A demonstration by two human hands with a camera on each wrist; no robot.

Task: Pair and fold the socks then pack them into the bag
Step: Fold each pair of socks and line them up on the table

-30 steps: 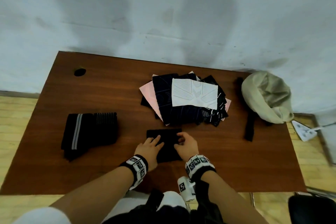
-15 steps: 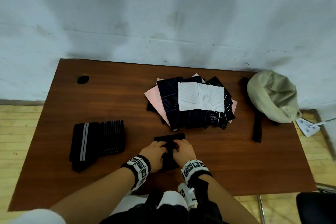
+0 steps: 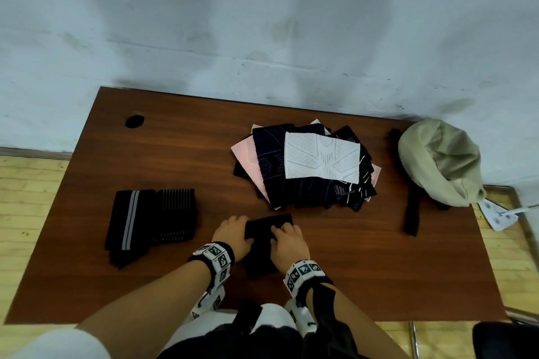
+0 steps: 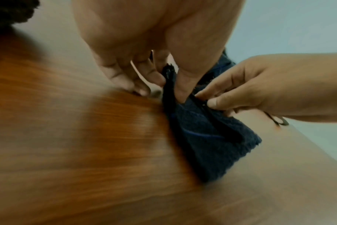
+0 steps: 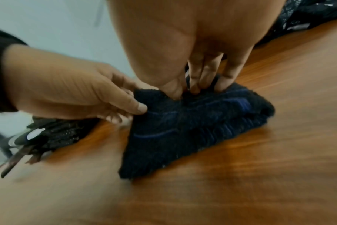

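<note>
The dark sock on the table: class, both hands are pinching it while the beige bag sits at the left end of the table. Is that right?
Not quite. Both hands, left and right, do pinch the dark sock, but the beige bag sits at the right end of the table, as the head view shows.

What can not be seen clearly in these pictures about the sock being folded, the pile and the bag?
- Dark sock: in the head view, the left hand and right hand cover its sides, hiding the fold.
- One sock or a pair: both wrist views are blurred; cannot tell.
- Sock pile: the white sock hides lower layers, so no count.
- Beige bag: its opening and contents do not show.
</note>
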